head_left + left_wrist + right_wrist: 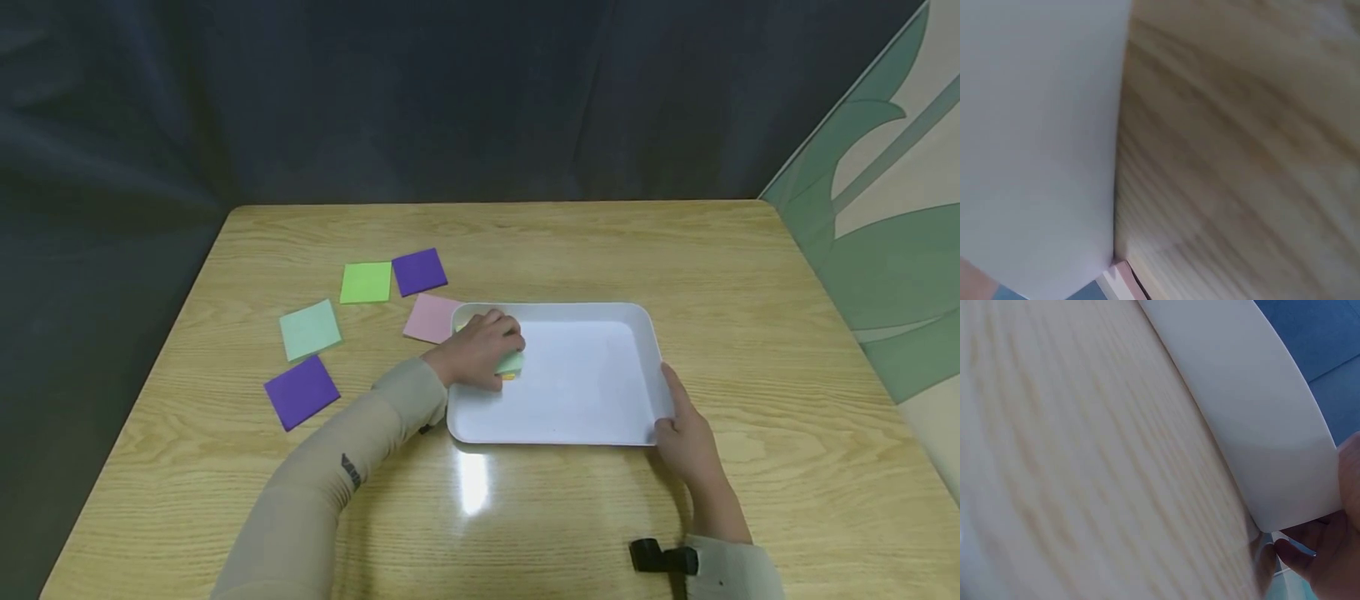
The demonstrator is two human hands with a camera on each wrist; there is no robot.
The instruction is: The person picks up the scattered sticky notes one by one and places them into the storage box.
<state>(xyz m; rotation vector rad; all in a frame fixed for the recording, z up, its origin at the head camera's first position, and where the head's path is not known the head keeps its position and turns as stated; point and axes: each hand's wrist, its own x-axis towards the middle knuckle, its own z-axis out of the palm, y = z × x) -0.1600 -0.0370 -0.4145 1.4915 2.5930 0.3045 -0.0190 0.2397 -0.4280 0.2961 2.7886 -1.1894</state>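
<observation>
A white rectangular tray (581, 383) lies on the wooden table. Over its left end, my left hand (477, 350) bends its fingers and thumb around a mint-green sticky note pad (513, 363). An orange edge (508, 377) shows beneath that pad, and the hand covers most of the rest. At the tray's right side, my right hand (686, 433) grips the rim near the front corner. The tray's outer wall fills much of the left wrist view (1035, 125) and also appears in the right wrist view (1260, 419), with fingers (1297, 556) at its corner.
Left of the tray lie a pink pad (430, 317) against its back-left corner, a purple pad (419, 272), a lime-green pad (366, 282), another mint-green pad (310, 330) and a second purple pad (302, 392). A dark curtain (480, 100) hangs behind the table.
</observation>
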